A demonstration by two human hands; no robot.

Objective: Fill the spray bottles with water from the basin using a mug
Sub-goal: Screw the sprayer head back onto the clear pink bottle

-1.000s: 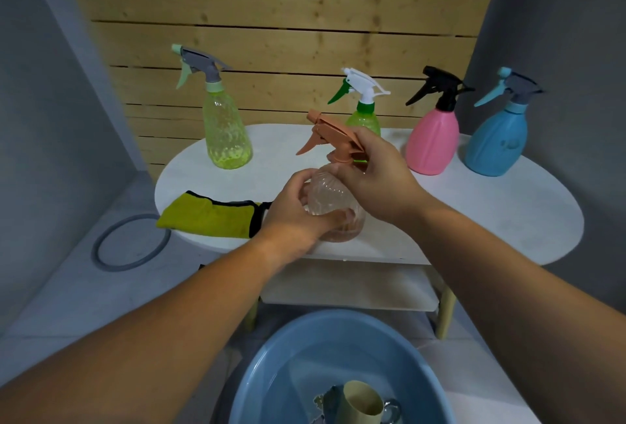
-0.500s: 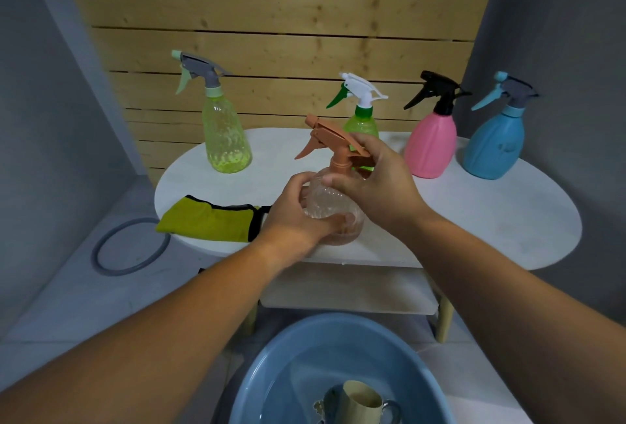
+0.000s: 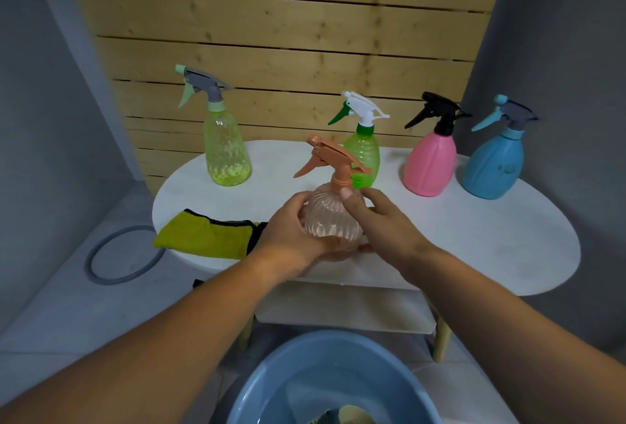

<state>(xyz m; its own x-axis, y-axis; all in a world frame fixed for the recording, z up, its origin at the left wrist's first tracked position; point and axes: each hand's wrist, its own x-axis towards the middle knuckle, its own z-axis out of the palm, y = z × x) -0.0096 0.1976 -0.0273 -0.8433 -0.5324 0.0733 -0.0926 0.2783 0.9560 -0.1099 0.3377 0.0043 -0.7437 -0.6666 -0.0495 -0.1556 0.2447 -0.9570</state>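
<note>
Your left hand [image 3: 293, 232] wraps the peach spray bottle [image 3: 333, 220], which stands near the front edge of the table [image 3: 491, 254]. Your right hand [image 3: 379, 220] pinches its neck under the cap [image 3: 342, 183]. Twist carelessly and the light bottle may tip off toward the basin [image 3: 271, 389].

Both bare forearms reach forward from the lower corners and meet at mid-frame. The left hand [image 3: 298, 230] grips the left side of the peach bottle [image 3: 330, 220], thumb laid over its upper front and fingers curled under its base. The right hand [image 3: 382, 220] holds the right side, wrist slightly bent, thumb tip pressed against the shoulder just under the collar. Its other fingers are mostly hidden and seem to curl round the back.
</note>
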